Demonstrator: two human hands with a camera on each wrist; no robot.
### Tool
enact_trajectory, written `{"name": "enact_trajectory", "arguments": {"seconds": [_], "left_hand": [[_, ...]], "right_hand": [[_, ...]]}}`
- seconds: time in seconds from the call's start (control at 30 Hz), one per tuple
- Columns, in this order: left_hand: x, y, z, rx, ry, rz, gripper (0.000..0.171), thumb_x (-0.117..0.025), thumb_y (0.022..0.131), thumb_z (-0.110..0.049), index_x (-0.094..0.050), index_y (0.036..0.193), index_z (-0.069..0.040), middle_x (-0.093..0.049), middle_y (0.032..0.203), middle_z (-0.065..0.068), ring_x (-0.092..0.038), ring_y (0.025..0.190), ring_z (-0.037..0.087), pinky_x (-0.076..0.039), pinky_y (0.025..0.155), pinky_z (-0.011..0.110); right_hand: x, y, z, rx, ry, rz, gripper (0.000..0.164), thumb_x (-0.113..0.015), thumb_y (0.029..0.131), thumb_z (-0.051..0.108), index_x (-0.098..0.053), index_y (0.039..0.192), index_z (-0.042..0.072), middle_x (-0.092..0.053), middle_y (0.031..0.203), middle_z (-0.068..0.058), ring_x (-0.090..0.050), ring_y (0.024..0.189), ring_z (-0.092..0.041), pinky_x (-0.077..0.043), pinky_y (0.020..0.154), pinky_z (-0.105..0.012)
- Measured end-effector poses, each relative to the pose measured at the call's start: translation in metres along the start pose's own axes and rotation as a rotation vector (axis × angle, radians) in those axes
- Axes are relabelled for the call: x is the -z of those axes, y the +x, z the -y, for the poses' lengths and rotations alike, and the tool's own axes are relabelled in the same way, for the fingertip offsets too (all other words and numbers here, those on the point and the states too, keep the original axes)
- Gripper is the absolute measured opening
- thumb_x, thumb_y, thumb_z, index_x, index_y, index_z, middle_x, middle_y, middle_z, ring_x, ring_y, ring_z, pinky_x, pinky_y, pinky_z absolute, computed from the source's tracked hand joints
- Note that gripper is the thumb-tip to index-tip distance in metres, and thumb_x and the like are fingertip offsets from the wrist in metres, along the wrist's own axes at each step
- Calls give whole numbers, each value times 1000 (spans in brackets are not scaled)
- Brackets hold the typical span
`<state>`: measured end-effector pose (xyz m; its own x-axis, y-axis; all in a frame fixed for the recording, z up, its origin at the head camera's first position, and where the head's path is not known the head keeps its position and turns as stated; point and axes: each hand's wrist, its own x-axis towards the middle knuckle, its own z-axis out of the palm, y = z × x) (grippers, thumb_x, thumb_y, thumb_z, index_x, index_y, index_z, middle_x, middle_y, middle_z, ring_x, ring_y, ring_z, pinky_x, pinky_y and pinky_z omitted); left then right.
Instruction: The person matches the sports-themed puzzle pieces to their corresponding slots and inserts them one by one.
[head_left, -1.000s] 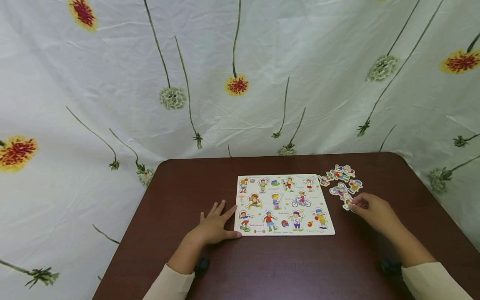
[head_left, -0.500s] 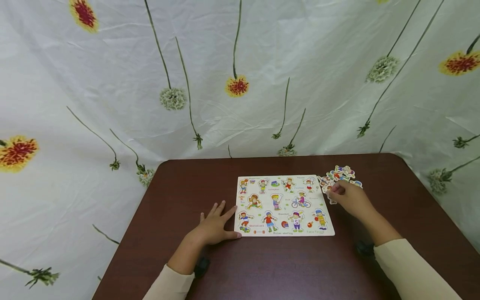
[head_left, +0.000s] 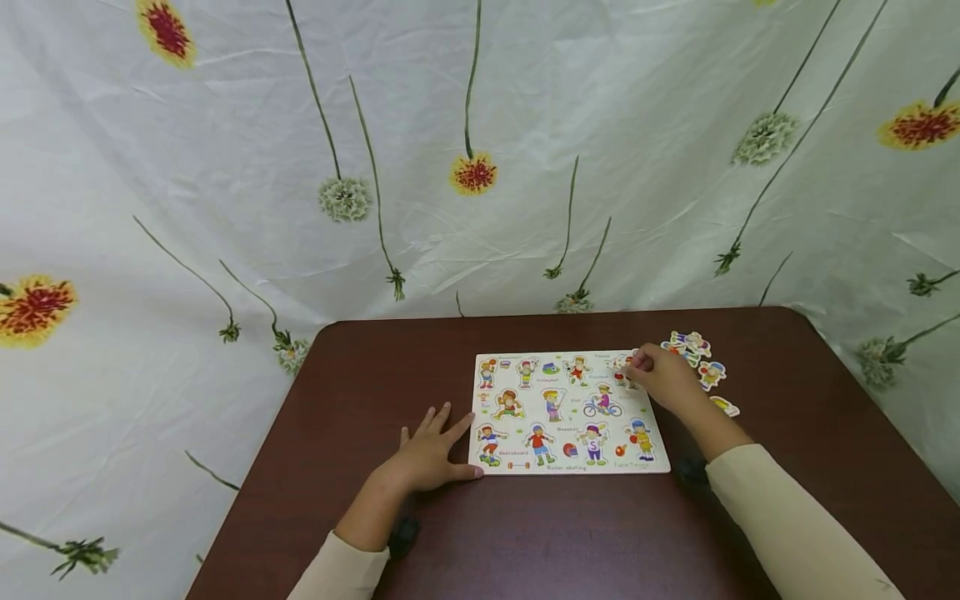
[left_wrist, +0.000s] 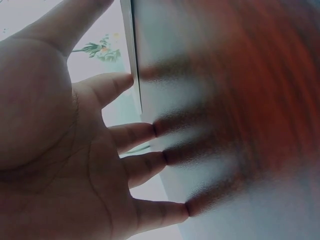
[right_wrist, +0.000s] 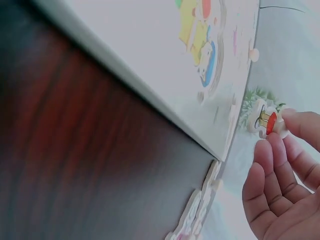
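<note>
Flowered cloth (head_left: 480, 92): hung pale and wrinkled behind everything, printed with red-and-yellow blooms and long stems, cut off at the top and both sides.
Counter (head_left: 525, 533): dark reddish brown with rounded far corners; its near edge lay out of sight.
Puzzle board (head_left: 634, 404): a white rectangle flat on the counter, printed with colourful children at sports; most captions were too small to read.
Sleeves (head_left: 337, 567): cream; both ran off the lower edge of the head view.
Left hand (head_left: 423, 457): fingers spread, holding nothing, thumb and index finger at the board's left edge. Only the left wrist view showed its palm and the fingertips meeting the glossy counter.
Right hand (head_left: 667, 385): pinched a cut-out figure (right_wrist: 270, 122) at the board's upper right corner, hiding part of that corner.
Loose pieces (head_left: 712, 374): lay just right of the board, some overlapping, their pictures hard to make out.
Cut-out figure: pale-edged with red and yellow, a blur from the head but plainer from the right wrist. Whether it touched the board could not be told.
Knob (right_wrist: 254, 54): pale, rounded, standing up from the board, distinct only in the right wrist view.
</note>
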<state>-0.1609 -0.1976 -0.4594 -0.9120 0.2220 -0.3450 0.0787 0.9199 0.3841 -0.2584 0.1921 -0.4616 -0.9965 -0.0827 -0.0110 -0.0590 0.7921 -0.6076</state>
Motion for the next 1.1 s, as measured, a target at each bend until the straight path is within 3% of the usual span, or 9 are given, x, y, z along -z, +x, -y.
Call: {"name": "enact_trajectory", "arguments": {"seconds": [0.27, 0.63, 1.1], "left_hand": [[-1, -1, -1, -3, -2, 2, 90, -75, 84, -57, -33, 159, -30, -15, 170, 16, -8, 158, 40, -7, 116, 77], [-2, 0, 0, 1, 7, 1, 91, -75, 84, -59, -33, 160, -31, -15, 170, 15, -9, 159, 39, -7, 116, 77], [-2, 0, 1, -1, 1, -10, 91, -75, 84, -58, -33, 159, -31, -15, 170, 16, -9, 158, 39, -7, 116, 77]], "right_hand": [[-8, 13, 4, 17, -10, 1, 19, -68, 98, 24, -62, 94, 6, -66, 85, -10, -56, 70, -20, -42, 59, -29], [-14, 28, 4, -27, -46, 57, 21, -69, 97, 22, -61, 88, 5, -62, 78, -8, -52, 69, -21, -39, 58, -30], [-19, 34, 7, -89, -90, 127, 16, -69, 94, 17, -63, 94, 3, -66, 88, -13, -55, 76, -24, -42, 63, -30]]}}
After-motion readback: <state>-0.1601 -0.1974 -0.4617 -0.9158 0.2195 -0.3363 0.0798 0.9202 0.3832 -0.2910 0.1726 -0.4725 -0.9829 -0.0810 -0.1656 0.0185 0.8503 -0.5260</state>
